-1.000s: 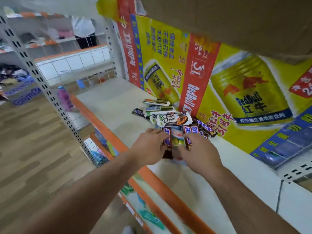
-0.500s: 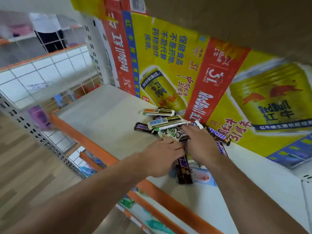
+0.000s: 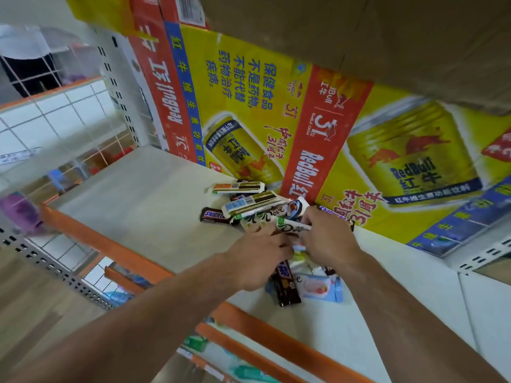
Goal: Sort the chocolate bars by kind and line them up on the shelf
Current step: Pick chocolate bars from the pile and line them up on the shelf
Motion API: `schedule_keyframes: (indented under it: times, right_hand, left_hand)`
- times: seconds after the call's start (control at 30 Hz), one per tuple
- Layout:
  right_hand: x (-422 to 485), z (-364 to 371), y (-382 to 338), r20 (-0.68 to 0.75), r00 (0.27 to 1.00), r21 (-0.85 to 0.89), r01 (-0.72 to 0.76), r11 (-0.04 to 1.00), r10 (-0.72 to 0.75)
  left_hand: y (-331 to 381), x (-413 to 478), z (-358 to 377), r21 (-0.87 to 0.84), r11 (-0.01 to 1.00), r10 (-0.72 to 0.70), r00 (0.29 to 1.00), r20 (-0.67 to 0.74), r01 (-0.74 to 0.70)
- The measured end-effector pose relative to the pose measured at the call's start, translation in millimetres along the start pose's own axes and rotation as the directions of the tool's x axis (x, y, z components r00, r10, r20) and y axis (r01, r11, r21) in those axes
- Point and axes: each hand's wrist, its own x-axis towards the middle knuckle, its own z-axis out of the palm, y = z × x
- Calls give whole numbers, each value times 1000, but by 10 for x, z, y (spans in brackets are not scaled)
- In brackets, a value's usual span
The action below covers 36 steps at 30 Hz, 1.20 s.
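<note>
Right hand (image 3: 329, 239) pinching white Dove bar (image 3: 290, 225), left hand (image 3: 257, 258) over bar pile (image 3: 250, 201) (grip unclear)

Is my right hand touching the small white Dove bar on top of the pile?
Touching. The head view shows the right hand with its fingers closed on one end of the small white Dove bar, with no gap between them.

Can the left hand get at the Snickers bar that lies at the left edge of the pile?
Probably yes. The Snickers bar lies on bare shelf just beyond the left hand, and nothing stands between them. Only its right end is tucked under a white bar.
</note>
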Motion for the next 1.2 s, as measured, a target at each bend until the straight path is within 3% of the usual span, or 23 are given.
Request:
schedule_keyframes:
  times: [0.23,0.33,0.43,0.57,0.87,1.2]
  right_hand:
    - [-270,-220,312,16,997,373,-72,925,71]
    - [-424,-285,493,5,993,493,-104,864,116]
    - [-617,-343,697,16,989,585,-128,801,146]
    - [-936,-466,1035,50,982,685,-168,709,185]
    - [-1797,-720,1877,102,980,719,-192,668,171]
    - [-2543,-876,2445,73,961,783,-220,582,265]
  left_hand:
    - [218,91,-164,-87,993,-70,996,60,75]
    - [408,182,-261,-281,945,-128,981,145,165]
    - [581,230,-360,-502,824,-137,952,274,263]
    - [868,227,-412,-794,466,-46,907,419,390]
    - [1855,407,-455,-877,238,7,903,430,416]
    - [2514,566,-486,-916,197,74,927,369,349]
